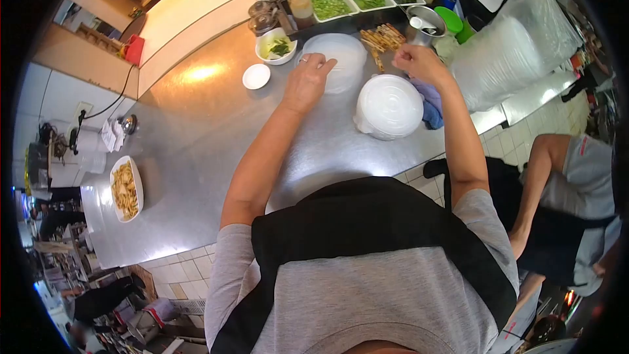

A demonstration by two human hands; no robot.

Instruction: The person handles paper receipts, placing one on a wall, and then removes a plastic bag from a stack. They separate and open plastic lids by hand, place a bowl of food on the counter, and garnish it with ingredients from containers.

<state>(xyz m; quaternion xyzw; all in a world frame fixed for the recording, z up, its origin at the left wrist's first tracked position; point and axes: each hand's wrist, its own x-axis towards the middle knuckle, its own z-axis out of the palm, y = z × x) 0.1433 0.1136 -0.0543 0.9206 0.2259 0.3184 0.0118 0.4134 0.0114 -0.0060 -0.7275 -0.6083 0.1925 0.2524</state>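
Head view. Left hand [306, 85]: fingers bent, over the left edge of the translucent plastic piece [347, 72], apparently touching; firm grip or light rest, cannot tell. Right hand [422, 64]: fingers drawn in narrow, just right of the brown sticks [383, 38]; whether anything is pinched, cannot tell.

Positions: plastic piece lies flat on the metal table [196, 190], far side, centre. Lidded white tub [390, 106] upright, just nearer and to the right. White bowl with greens [276, 47] left of the plastic; small white dish [256, 77] nearer than the bowl.

Risks, judged:
1. Plastic looks thin and smooth; a sideways push might slide it into the bowl and spill the contents.
2. Right forearm passes close by the tub; a low inward swing could knock it. Lid seating cannot be confirmed.
3. Sticks lie loose and crossed; a careless brush could roll one off the pile.
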